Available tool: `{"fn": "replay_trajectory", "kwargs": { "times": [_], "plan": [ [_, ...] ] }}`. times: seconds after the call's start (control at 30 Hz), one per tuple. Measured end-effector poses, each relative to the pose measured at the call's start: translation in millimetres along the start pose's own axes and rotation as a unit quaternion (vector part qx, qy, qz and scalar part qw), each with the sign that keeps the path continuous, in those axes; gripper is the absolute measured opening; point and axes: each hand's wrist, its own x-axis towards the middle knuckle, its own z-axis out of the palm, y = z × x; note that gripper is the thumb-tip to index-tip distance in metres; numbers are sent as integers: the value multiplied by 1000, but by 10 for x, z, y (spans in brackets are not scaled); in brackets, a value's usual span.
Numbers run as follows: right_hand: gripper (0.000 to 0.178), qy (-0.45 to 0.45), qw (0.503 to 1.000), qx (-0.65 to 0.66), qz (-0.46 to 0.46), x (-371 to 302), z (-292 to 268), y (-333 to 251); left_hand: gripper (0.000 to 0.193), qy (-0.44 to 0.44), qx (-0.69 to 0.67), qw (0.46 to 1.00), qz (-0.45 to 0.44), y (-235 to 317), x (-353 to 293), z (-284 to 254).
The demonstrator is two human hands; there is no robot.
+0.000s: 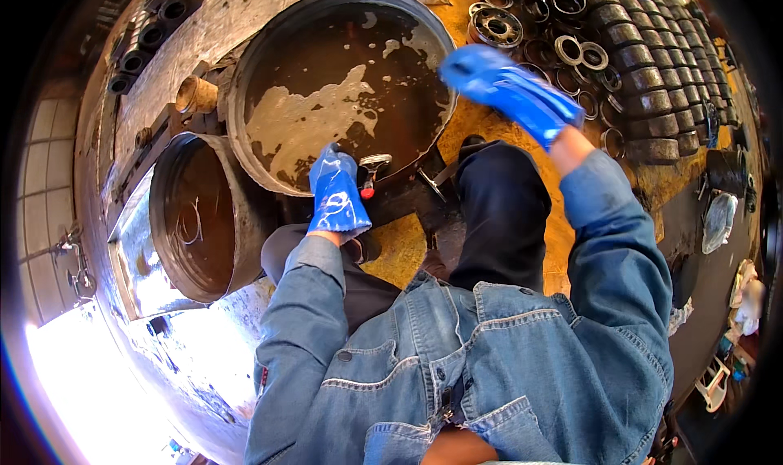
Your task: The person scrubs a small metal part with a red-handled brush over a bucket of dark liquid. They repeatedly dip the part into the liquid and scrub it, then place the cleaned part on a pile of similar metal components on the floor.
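Note:
A large round metal tub (234, 106) holds dark brown liquid (318, 49) with patches of tan foam (314, 114). My left hand (334, 186), in a wet blue rubber glove, is at the tub's near rim. Its fingers point away from me, and I cannot make out whether they grip anything. Just right of it, by the rim, is a shiny metal piece (375, 162) with a red end (368, 193). My right hand (477, 72), also gloved in blue, is over the tub's right rim, smeared by motion, so its fingers do not show clearly.
Left of the tub stands a tilted metal drum (238, 212) with a brownish inside. Many metal rings (568, 50) lie on the yellow-brown floor at right, beside stacked rows of dark cylindrical parts (632, 81). Dark tubular parts (174, 10) are at far left. My knees (502, 212) are close to the tub.

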Motion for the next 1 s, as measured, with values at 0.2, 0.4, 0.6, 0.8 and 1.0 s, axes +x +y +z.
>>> {"fn": "replay_trajectory", "kwargs": {
  "times": [0.2,0.4,0.6,0.8,1.0],
  "plan": [
    [21,-153,883,-250,-367,461,1216,-1029,39,9,-150,988,-46,34,-58,-114],
    [19,-85,910,-196,-354,468,1817,-754,48,6,-405,914,-34,101,-118,-216],
    [27,-156,987,-11,-41,468,1309,-983,63,-182,-500,835,-143,-209,199,-285],
    [35,50,972,190,125,534,983,-587,82,-164,-339,926,4,405,665,-230],
    [51,81,944,239,214,560,455,-477,100,-162,-85,979,85,698,1476,27]
  ]
}}
